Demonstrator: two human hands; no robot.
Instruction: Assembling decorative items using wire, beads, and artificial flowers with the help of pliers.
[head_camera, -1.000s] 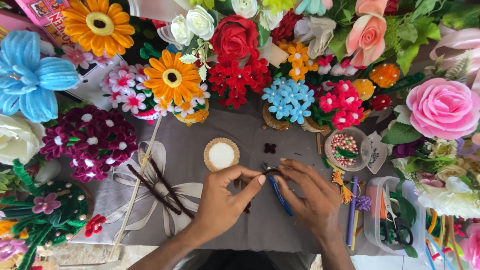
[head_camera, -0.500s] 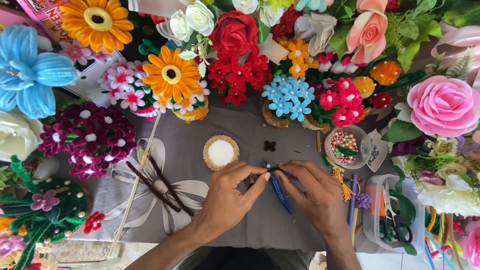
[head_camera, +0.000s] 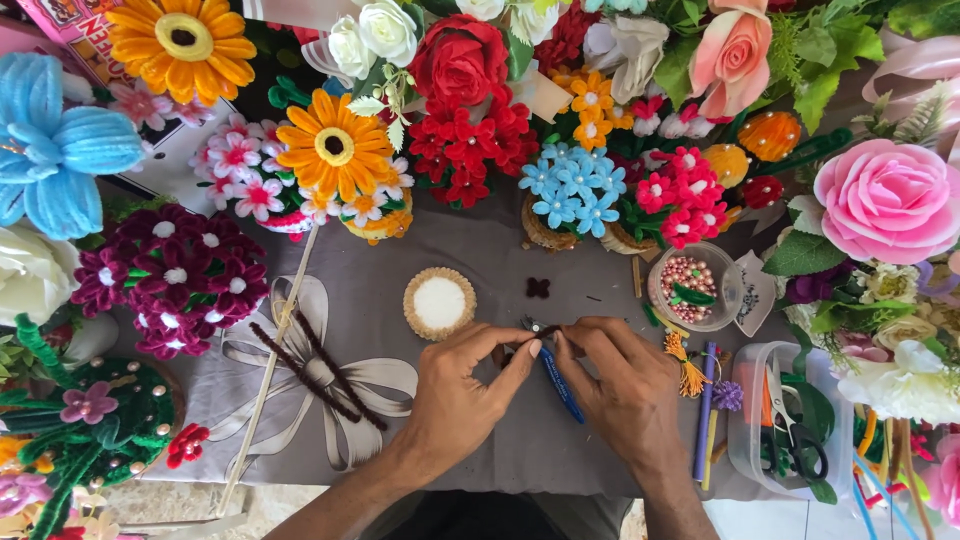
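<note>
Left hand (head_camera: 455, 400): fingertips pinched on a small dark brown fuzzy piece (head_camera: 545, 330).
Right hand (head_camera: 625, 385): fingertips pinched on the same piece, meeting the left.
Piece: short, fuzzy, dark; shape mostly hidden, possibly a bent pipe cleaner.
Location: over the grey cloth (head_camera: 500, 240), near the round white disc (head_camera: 439, 302).
Below hands: blue-handled tool (head_camera: 562, 385) on the cloth.
Nearby: bowl of beads (head_camera: 692, 287), brown stems (head_camera: 315, 370).

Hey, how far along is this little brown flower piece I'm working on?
Done: one small brown flower lies finished on the grey cloth, beside the round white pad. In hand: left hand and right hand pinch a small dark piece between their fingertips; its shape is too small to tell. Left: several brown stems lie unused at the left hand's side.
</note>
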